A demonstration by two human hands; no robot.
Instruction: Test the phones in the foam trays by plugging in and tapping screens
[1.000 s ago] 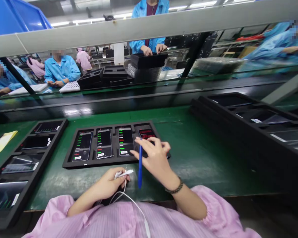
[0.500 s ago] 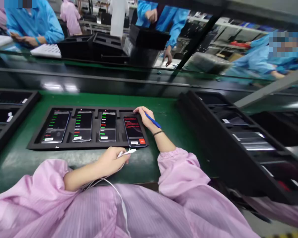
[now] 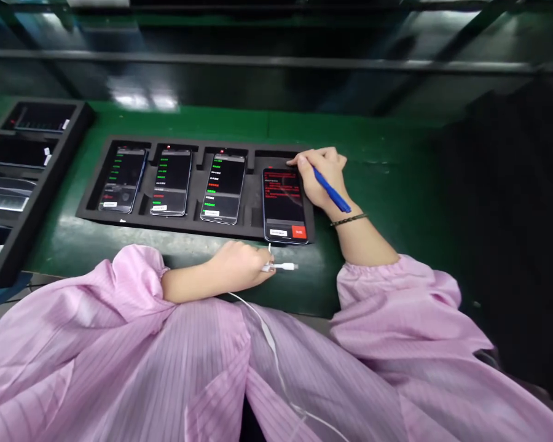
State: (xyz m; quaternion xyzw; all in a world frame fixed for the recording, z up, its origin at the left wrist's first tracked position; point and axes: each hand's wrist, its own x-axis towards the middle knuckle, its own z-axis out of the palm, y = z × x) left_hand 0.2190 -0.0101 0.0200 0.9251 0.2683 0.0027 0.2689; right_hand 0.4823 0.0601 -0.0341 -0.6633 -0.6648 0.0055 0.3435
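My left hand [image 3: 239, 265] is closed around a white charging cable, whose plug [image 3: 286, 266] sticks out to the right. A second white cable end [image 3: 270, 248] rises from my fingers to the lower edge of a phone [image 3: 283, 205]; whether it is plugged in I cannot tell. That phone shows red text and a red button, and rests tilted over the front rim of a black foam tray [image 3: 179, 229]. At the tray's far right corner is my right hand [image 3: 321, 175], a blue pen [image 3: 332, 191] held in it, fingertips just above the phone's top.
Several more phones, such as this one [image 3: 223, 187], lie in the tray's slots with green and red text lines. Another foam tray [image 3: 32, 212] with phones stands at left on the green table [image 3: 387, 178]. A dark stack [image 3: 511, 215] borders the right side.
My view has tipped down, so the co-workers across the line are out of sight. My left hand is now closer below the right phone. The right hand still holds the pen by the tray corner.
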